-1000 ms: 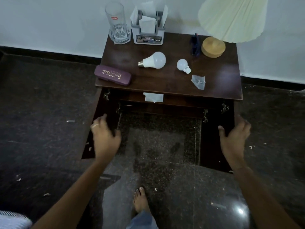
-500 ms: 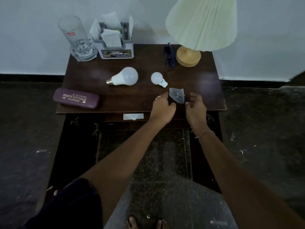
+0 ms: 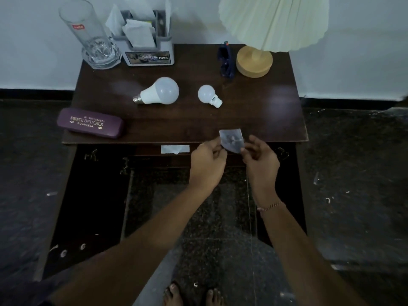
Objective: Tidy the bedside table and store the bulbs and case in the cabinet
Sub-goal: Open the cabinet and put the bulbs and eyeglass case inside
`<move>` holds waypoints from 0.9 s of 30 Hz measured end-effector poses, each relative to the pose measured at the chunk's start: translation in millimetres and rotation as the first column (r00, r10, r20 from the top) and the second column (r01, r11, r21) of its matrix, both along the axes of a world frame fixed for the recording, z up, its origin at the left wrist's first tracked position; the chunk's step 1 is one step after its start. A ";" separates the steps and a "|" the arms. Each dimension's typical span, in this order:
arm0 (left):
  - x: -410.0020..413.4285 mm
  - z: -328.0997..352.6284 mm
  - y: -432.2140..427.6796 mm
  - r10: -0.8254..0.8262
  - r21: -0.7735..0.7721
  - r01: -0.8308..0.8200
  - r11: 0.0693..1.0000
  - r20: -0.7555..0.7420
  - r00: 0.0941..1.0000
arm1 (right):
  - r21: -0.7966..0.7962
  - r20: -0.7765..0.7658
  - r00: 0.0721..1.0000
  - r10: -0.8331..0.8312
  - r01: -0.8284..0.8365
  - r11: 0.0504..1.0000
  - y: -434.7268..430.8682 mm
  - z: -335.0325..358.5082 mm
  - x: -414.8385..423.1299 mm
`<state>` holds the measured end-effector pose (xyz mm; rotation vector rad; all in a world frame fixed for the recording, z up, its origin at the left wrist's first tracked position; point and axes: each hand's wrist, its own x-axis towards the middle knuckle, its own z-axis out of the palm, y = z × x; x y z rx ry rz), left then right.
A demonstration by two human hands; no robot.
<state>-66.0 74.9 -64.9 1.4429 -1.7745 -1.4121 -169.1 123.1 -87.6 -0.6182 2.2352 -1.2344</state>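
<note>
The lamp is being cut off by the top edge, its shade hiding part of the wall and of its own round base. The contents of the small clear packet are too small to make out. The dark blue item just left of the lamp base is not identifiable. The cabinet interior below the desk is lying in shadow, both doors hanging open.

Half a second ago the packet was lying flat on the desk with both hands reaching toward it; it is now being held off the surface at the front edge, well in front of the lamp.

The left hand is pinching the packet's left edge, fingers curled narrow. The right hand is pinching the right edge likewise, a thin bracelet showing at the wrist.

The large bulb and small bulb are lying on the desk, left of and in front of the lamp, apart from each other. The case is sitting at the far-left front corner, overhanging the edge. The glass and holder are standing at the back, left of the lamp.
</note>
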 end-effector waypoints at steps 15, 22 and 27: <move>24.0 -130.0 9.6 0.291 0.092 -0.279 0.956 -0.175 0.941 | -0.086 0.170 0.984 0.047 -0.033 0.996 -9.8 -122.9 22.7; -4.4 -184.3 -55.3 0.238 -0.069 -0.256 0.964 -0.198 0.951 | -0.224 0.179 0.982 0.055 -0.013 0.974 -74.3 -174.1 -8.0; -11.4 -214.0 -78.9 0.208 -0.108 -0.231 0.967 -0.191 0.959 | -0.156 -0.073 0.989 0.130 -0.140 0.978 -100.8 -199.5 -28.4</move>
